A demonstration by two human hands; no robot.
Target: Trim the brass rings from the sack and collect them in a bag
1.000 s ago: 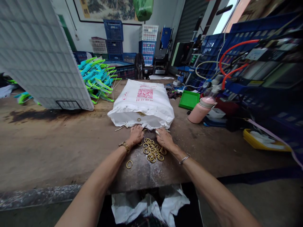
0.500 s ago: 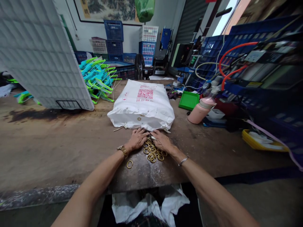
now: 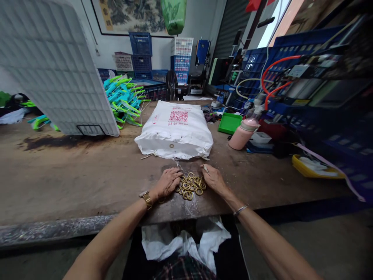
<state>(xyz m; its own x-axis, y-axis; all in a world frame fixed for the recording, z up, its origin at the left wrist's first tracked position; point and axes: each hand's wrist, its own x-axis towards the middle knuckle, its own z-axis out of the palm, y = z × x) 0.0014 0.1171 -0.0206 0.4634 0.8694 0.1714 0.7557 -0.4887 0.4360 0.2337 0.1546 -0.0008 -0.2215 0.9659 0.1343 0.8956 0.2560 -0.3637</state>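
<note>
Just on the near side of the white sack (image 3: 177,120), we have the gold rings (image 3: 189,186) heaped on the bench (image 3: 101,179), between our two hands and apart from the sack.

Left hand (image 3: 168,182): palm down, fingers stretched out and close together, fingertips touching the left edge of the heap. Right hand (image 3: 214,177): curled in at the heap's right edge, knuckles up. A small pale strip (image 3: 206,168) shows by the thumb and forefinger; we can't tell whether it's pinched. Gold watch (image 3: 147,200) on our left wrist, silver bangle (image 3: 240,210) on our right.

Sack lies flat, red print on top. We see a single ring (image 3: 171,146) at its near end; can't tell if it sits inside the mouth.

Right of the sack: green tray (image 3: 230,123), then the pink bottle (image 3: 241,136), upright but leaning in our view; yellow tray (image 3: 314,174) farther right. Left of the sack: teal-and-green bundle (image 3: 124,99), tall ribbed panel (image 3: 70,70) past it. Well behind the sack: stacked crates (image 3: 181,62). Nearest us, below the sack and bench edge: crumpled white sheet (image 3: 163,245) on our lap.
</note>
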